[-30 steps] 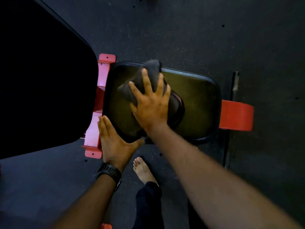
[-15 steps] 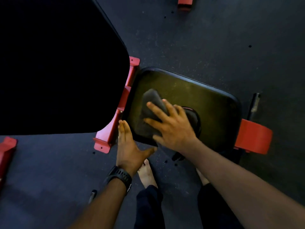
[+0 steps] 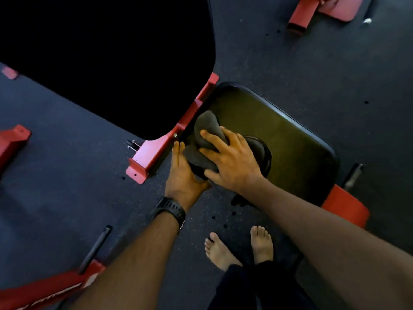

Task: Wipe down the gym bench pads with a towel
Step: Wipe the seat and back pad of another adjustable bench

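Hands reach forward from the near side, above two bare feet point(image 3: 261, 242) planted on the dark rubber floor point(image 3: 312, 63) at about 5 o'clock. Down at 7 o'clock a red beam point(image 3: 44, 291) lies on the floor with a black bar point(image 3: 96, 249) rising from it. The left wrist wears a black watch point(image 3: 171, 209). The left hand point(image 3: 183, 175) lies with its fingers straight and together against the near left edge of the seat pad point(image 3: 279, 135), thumb spread out to the right; it grasps nothing that I can see. The right hand point(image 3: 232, 162) is spread wide and flat, palm down, pressing a dark grey towel point(image 3: 206, 127) onto the pad's left corner, with no finger curled round the cloth. The towel is bunched: one lobe pokes out past the fingertips toward 11 o'clock, and another lies just beside the left hand's fingers. By the heel of the right hand a dark rounded thing point(image 3: 264, 153) sits on the pad; I cannot make out what it is. A red roller point(image 3: 345, 209) shows at the pad's end at 4 o'clock. A red bracket point(image 3: 154, 153) runs between the seat pad and the big black back pad point(image 3: 111, 63), which fills 10 to 12 o'clock. Farther off, at 1 o'clock, another red frame piece point(image 3: 321, 7) rests on the floor.
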Demonstrator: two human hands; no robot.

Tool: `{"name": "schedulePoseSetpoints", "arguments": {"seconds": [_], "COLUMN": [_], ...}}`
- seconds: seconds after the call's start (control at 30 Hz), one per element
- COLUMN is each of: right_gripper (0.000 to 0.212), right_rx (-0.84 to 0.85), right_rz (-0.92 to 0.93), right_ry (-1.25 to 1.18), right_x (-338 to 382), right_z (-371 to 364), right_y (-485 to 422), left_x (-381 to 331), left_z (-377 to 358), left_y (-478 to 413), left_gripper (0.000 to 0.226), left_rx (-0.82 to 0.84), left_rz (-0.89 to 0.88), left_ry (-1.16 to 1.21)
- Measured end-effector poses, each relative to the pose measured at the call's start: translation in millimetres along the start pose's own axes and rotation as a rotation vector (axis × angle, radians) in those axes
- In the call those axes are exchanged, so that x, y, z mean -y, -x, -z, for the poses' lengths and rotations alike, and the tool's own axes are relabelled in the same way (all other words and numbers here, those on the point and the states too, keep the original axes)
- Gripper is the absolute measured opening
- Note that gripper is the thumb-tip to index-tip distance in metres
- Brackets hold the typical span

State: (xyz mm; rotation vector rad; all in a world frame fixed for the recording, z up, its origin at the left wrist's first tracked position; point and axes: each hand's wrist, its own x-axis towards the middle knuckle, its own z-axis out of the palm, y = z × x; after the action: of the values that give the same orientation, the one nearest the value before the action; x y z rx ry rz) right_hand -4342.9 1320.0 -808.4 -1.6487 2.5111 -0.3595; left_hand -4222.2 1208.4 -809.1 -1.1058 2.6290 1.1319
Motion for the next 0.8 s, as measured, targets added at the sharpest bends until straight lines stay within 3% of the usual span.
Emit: {"name": "schedulePoseSetpoints", "arguments": {"seconds": [0.3, 0.5, 0.67, 0.73, 0.8], "right_gripper": [0.061, 0.053, 0.059, 0.057, 0.06], "right_rx": [0.027, -0.194, -0.272, -0.241, -0.157], "right_rz": [-0.045, -0.049, -0.055, -0.068, -0.04], "right_ry": [0.043, -0.073, -0.328, -0.495, -0.488], "right_x": [0.3, -2.9, -7.4, -11.8, -17.3], "right_z": [3.1, -0.7, 2.3, 5.3, 7.7], "right_y": [-17.1, -21.3, -45.4, -53.7, -60.1], "left_x": [20.5, 12.1, 5.6, 3.9, 2.5], "left_z": [-8.5, -1.6, 0.0, -6.6, -13.7], "left_y": [0.9, -11.6, -40.0, -50.6, -57.3], "left_gripper": [0.119, 0.082, 0.068, 0.07, 0.063], "left_rx": [-0.099, -0.215, -0.415, -0.519, -0.649], "left_rz": [-0.108, -0.287, -0.399, -0.365, -0.345], "left_ry": [0.089, 0.3, 0.474, 0.507, 0.478]}}
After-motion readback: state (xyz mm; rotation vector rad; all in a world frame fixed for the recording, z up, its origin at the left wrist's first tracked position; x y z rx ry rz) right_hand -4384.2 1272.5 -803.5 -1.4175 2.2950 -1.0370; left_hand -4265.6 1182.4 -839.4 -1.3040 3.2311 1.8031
